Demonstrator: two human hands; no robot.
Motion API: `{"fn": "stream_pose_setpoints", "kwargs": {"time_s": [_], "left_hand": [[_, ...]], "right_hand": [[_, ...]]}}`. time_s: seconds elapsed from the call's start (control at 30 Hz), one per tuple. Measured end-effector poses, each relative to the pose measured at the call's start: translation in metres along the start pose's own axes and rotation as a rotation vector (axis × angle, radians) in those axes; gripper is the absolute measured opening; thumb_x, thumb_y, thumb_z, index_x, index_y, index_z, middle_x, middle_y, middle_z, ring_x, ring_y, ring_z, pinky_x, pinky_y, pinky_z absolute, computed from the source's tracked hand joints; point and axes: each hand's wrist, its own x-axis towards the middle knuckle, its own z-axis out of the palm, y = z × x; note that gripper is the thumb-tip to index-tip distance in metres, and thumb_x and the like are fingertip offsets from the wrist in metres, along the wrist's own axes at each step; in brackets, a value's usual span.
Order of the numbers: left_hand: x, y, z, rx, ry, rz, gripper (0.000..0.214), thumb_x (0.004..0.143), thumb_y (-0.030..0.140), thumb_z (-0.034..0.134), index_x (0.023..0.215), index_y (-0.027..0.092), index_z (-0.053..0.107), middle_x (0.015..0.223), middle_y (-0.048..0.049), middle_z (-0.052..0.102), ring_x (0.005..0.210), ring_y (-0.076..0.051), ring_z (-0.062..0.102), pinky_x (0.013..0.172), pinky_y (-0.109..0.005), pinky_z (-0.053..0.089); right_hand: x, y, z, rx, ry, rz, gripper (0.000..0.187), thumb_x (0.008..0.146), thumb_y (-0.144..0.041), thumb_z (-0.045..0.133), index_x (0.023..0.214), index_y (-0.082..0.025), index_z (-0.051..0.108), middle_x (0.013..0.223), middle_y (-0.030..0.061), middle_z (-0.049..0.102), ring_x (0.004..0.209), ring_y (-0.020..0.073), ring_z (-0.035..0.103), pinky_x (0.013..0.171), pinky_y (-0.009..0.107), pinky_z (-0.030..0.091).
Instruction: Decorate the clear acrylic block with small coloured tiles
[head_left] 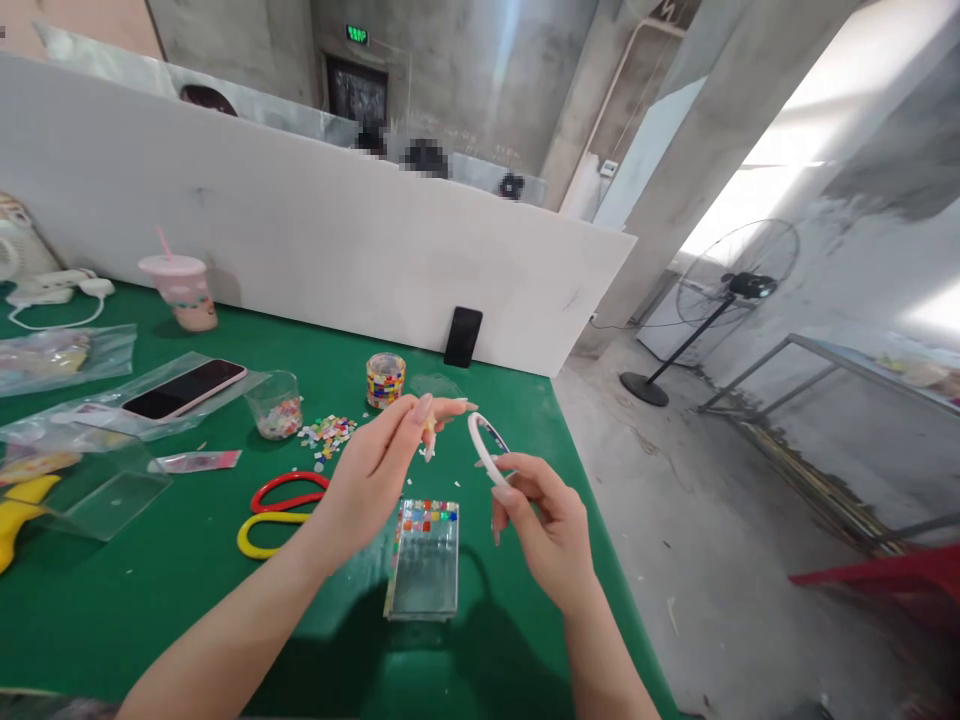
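Note:
My right hand point(544, 525) pinches a white roll of tape point(486, 448) above the green table point(150, 590). My left hand point(390, 465) is raised just left of it, fingertips pinched on a small whitish strip that hangs down, probably a piece of tape point(429, 445). Below both hands lies a clear rectangular box point(424, 560) with a row of small coloured tiles stuck along its far end.
Loose coloured tiles point(326, 435), a clear cup of tiles point(277, 405), a tile-covered jar point(385, 380), red and yellow loops point(281, 505), a phone on plastic bags point(184, 388), a pink drink cup point(184, 290), a black phone against the white partition point(463, 337). A floor fan point(731, 290) stands right.

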Motion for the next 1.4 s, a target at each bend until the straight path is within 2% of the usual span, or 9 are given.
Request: {"fn": "stream_pose_setpoints", "kwargs": {"time_s": [0.13, 0.27, 0.57, 0.83, 0.97, 1.07, 1.17, 1.27, 1.4], "left_hand": [[-0.017, 0.006, 0.005, -0.075, 0.177, 0.171, 0.033, 0.103, 0.034, 0.035, 0.078, 0.022, 0.053, 0.122, -0.0024, 0.069, 0.115, -0.018, 0.063, 0.096, -0.031, 0.052], [-0.029, 0.011, 0.004, -0.015, 0.217, 0.246, 0.030, 0.102, 0.029, 0.035, 0.077, 0.024, 0.051, 0.119, -0.0011, 0.072, 0.117, -0.020, 0.064, 0.098, -0.036, 0.053], [-0.037, 0.009, -0.003, 0.200, -0.053, 0.550, 0.023, 0.102, 0.021, 0.029, 0.090, 0.024, 0.049, 0.135, -0.0058, 0.063, 0.133, -0.023, 0.050, 0.108, -0.039, 0.048], [-0.028, 0.015, 0.007, -0.067, 0.057, 0.290, 0.029, 0.102, 0.020, 0.033, 0.077, 0.022, 0.049, 0.121, -0.0027, 0.071, 0.127, -0.022, 0.056, 0.103, -0.033, 0.049], [-0.037, 0.021, 0.001, -0.118, -0.024, 0.305, 0.033, 0.104, 0.023, 0.030, 0.077, 0.024, 0.050, 0.113, 0.0060, 0.073, 0.129, -0.014, 0.053, 0.107, -0.028, 0.044], [-0.036, 0.021, -0.005, -0.071, 0.014, 0.330, 0.034, 0.104, 0.023, 0.029, 0.080, 0.025, 0.053, 0.106, 0.0060, 0.073, 0.123, -0.012, 0.055, 0.107, -0.026, 0.042], [-0.026, 0.016, -0.009, 0.019, 0.144, 0.286, 0.034, 0.104, 0.026, 0.030, 0.079, 0.024, 0.053, 0.082, 0.0031, 0.066, 0.089, -0.011, 0.062, 0.087, -0.022, 0.049], [-0.015, 0.012, -0.010, 0.103, 0.075, 0.175, 0.038, 0.104, 0.030, 0.032, 0.069, 0.021, 0.044, 0.060, 0.0048, 0.047, 0.055, -0.009, 0.046, 0.055, -0.020, 0.042], [-0.014, 0.011, -0.005, 0.197, -0.021, 0.196, 0.036, 0.103, 0.030, 0.033, 0.068, 0.021, 0.040, 0.060, 0.0046, 0.040, 0.052, -0.010, 0.038, 0.051, -0.022, 0.038]], "right_hand": [[0.004, -0.024, 0.005, -0.052, -0.024, -0.208, 0.019, 0.093, -0.023, 0.057, 0.111, -0.027, 0.061, 0.063, -0.0044, 0.066, 0.049, 0.0112, 0.063, 0.050, 0.021, 0.052], [0.003, -0.034, 0.010, -0.162, 0.071, -0.315, 0.024, 0.091, -0.025, 0.061, 0.115, -0.030, 0.062, 0.071, -0.0012, 0.071, 0.053, 0.0148, 0.066, 0.049, 0.024, 0.053], [0.005, -0.026, 0.029, -0.056, 0.286, -0.268, 0.021, 0.093, -0.036, 0.058, 0.110, -0.027, 0.067, 0.060, -0.0015, 0.068, 0.043, 0.0129, 0.060, 0.042, 0.023, 0.050], [0.005, -0.039, 0.018, 0.143, 0.005, 0.087, 0.033, 0.096, -0.029, 0.053, 0.128, -0.029, 0.061, 0.076, 0.0008, 0.073, 0.064, 0.0138, 0.067, 0.058, 0.023, 0.056], [0.010, -0.035, 0.014, 0.043, 0.070, 0.009, 0.029, 0.093, -0.023, 0.057, 0.119, -0.034, 0.066, 0.088, -0.0004, 0.075, 0.071, 0.0117, 0.069, 0.062, 0.019, 0.055], [0.012, -0.034, 0.010, -0.061, 0.099, -0.040, 0.019, 0.092, -0.022, 0.059, 0.105, -0.030, 0.071, 0.076, -0.0031, 0.073, 0.062, 0.0092, 0.065, 0.057, 0.015, 0.052], [0.011, -0.038, 0.005, -0.132, 0.086, -0.080, 0.013, 0.091, -0.024, 0.060, 0.096, -0.026, 0.072, 0.056, -0.0069, 0.064, 0.045, 0.0060, 0.054, 0.047, 0.014, 0.045], [0.009, -0.042, 0.000, -0.167, 0.082, -0.152, 0.009, 0.089, -0.027, 0.064, 0.087, -0.023, 0.072, 0.053, -0.0063, 0.061, 0.043, 0.0067, 0.053, 0.045, 0.016, 0.043], [0.008, -0.045, 0.000, -0.171, 0.017, -0.202, 0.018, 0.093, -0.029, 0.057, 0.086, -0.022, 0.072, 0.054, -0.0047, 0.061, 0.045, 0.0083, 0.055, 0.046, 0.019, 0.042]]}}
